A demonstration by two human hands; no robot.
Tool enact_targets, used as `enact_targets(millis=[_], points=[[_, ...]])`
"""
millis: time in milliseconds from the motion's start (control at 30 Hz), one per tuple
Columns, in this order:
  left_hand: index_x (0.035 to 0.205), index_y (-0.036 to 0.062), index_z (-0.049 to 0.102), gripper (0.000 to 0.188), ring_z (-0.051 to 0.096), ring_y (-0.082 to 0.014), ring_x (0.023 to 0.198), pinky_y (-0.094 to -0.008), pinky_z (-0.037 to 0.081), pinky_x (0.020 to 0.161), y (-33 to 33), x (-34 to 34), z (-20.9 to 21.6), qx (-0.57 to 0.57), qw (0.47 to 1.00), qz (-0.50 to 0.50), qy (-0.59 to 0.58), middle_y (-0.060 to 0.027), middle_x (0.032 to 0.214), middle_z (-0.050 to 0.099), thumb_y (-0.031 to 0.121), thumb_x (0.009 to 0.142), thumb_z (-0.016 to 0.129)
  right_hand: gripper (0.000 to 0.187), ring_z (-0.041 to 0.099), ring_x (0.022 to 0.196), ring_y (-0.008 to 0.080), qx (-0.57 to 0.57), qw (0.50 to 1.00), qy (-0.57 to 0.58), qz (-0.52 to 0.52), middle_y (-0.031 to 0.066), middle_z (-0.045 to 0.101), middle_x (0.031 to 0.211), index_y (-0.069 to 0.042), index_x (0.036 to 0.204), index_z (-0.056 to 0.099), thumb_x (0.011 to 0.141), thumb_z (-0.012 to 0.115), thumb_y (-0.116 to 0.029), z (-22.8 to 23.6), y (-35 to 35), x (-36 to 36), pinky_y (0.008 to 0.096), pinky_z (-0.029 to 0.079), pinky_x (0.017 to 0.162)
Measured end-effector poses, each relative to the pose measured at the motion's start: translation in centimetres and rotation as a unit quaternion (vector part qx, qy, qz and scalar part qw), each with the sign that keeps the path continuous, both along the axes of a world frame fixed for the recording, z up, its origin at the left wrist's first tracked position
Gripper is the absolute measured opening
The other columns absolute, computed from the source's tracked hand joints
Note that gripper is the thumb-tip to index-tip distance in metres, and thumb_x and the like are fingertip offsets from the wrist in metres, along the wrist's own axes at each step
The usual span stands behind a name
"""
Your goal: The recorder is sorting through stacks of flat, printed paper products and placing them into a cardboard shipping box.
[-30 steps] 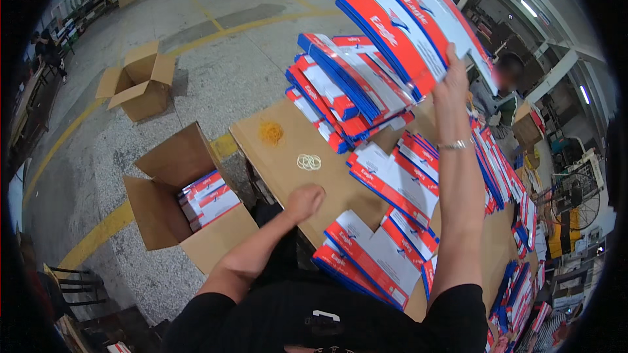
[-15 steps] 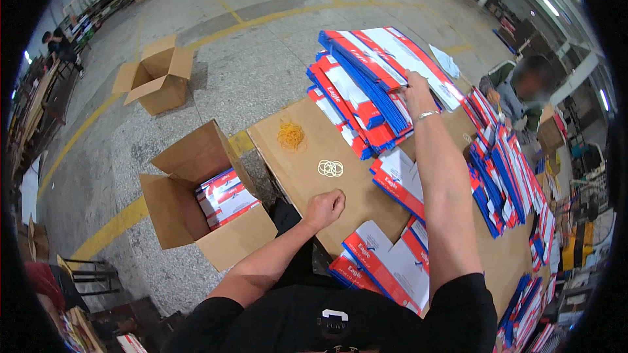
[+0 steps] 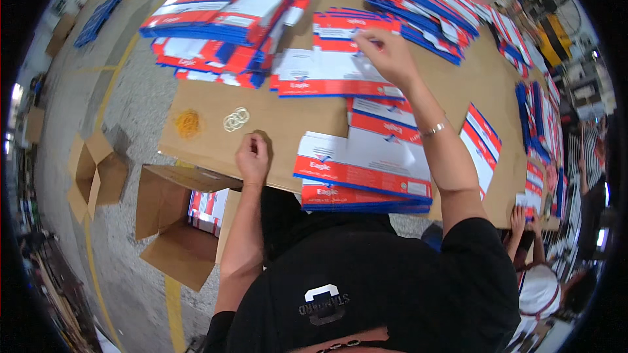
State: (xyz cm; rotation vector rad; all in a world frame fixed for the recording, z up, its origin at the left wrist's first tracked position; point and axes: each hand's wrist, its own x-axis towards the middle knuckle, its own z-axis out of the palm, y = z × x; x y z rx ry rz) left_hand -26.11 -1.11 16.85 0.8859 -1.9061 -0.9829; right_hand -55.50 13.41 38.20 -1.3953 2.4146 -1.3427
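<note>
My left hand (image 3: 252,156) rests at the table's near edge, fingers curled in a loose fist with nothing showing in them. Close to it lie a loose cluster of pale rubber bands (image 3: 236,119) and a pile of orange rubber bands (image 3: 188,124). My right hand (image 3: 387,57) reaches over a stack of flat red, white and blue cartons (image 3: 333,65) in the middle of the table. Its fingers are bent and a little blurred, so whether they touch or hold a carton is unclear. Another stack of flat cartons (image 3: 360,163) lies right in front of me.
A tall stack of flat cartons (image 3: 229,0) stands at the far left of the table (image 3: 451,91), more piles (image 3: 425,10) at the far right. An open cardboard box (image 3: 160,209) holding cartons stands left of the table; another open box (image 3: 98,170) lies beyond. A co-worker's hands (image 3: 523,219) handle cartons at right.
The view has swung to the right. My right hand has left the tall far stack and is now over the middle stack. My left hand stays curled at the table edge.
</note>
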Motion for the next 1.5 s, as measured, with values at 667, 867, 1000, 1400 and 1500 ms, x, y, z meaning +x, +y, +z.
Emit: enact_targets(millis=[667, 867, 1000, 1400, 1500], points=[[0.132, 0.0135, 0.050, 0.065, 0.052, -0.0305, 0.107, -0.0407, 0.045, 0.093, 1.0, -10.1, 1.2, -0.120, 0.977, -0.056, -0.168, -0.0155, 0.127, 0.047, 0.017, 0.074, 0.077, 0.084, 0.049, 0.123, 0.0350, 0.190, 0.964, -0.091, -0.163, 0.0231, 0.052, 0.129, 0.002, 0.136, 0.045, 0.072, 0.082, -0.036, -17.8, 12.4, -6.9, 0.0407, 0.040, 0.104], [0.126, 0.0102, 0.057, 0.054, 0.057, -0.0306, 0.107, -0.0409, 0.048, 0.090, -0.6, -14.5, 0.3, -0.145, 0.972, -0.063, -0.172, -0.0177, 0.123, 0.056, 0.023, 0.077, 0.074, 0.081, 0.049, 0.124, 0.0348, 0.029, 0.981, -0.043, -0.187, 0.0250, 0.052, 0.131, 0.004, 0.134, 0.046, 0.072, 0.083, -0.032, -23.0, 10.2, -8.7, 0.0410, 0.041, 0.104], [0.127, 0.0088, 0.056, 0.046, 0.061, -0.0296, 0.092, -0.0373, 0.050, 0.075, -2.0, -13.0, -1.0, -0.169, 0.978, -0.003, -0.123, -0.0145, 0.120, 0.057, 0.024, 0.085, 0.068, 0.081, 0.047, 0.125, 0.0384, -0.011, 0.983, -0.022, -0.181, 0.0270, 0.049, 0.133, 0.002, 0.134, 0.047, 0.072, 0.081, -0.038, -19.5, 10.6, -6.0, 0.0431, 0.038, 0.105], [0.126, 0.0114, 0.057, 0.043, 0.057, -0.0348, 0.104, -0.0425, 0.049, 0.083, -2.0, -13.4, -0.8, -0.240, 0.964, 0.008, -0.118, -0.0181, 0.122, 0.054, 0.023, 0.086, 0.066, 0.100, 0.021, 0.144, 0.0364, 0.446, 0.884, -0.039, -0.133, 0.0125, 0.026, 0.156, -0.029, 0.148, 0.032, 0.064, 0.085, -0.026, -12.9, 36.3, -2.7, 0.0596, 0.026, 0.110], [0.126, 0.0121, 0.057, 0.041, 0.059, -0.0292, 0.092, -0.0374, 0.050, 0.077, -1.8, -12.5, -0.7, -0.229, 0.967, -0.002, -0.115, -0.0161, 0.118, 0.054, 0.018, 0.086, 0.065, 0.095, 0.022, 0.144, 0.0345, 0.440, 0.892, -0.049, -0.088, 0.0089, 0.026, 0.156, -0.032, 0.146, 0.034, 0.065, 0.082, -0.015, -13.0, 39.0, -2.3, 0.0591, 0.029, 0.110]])
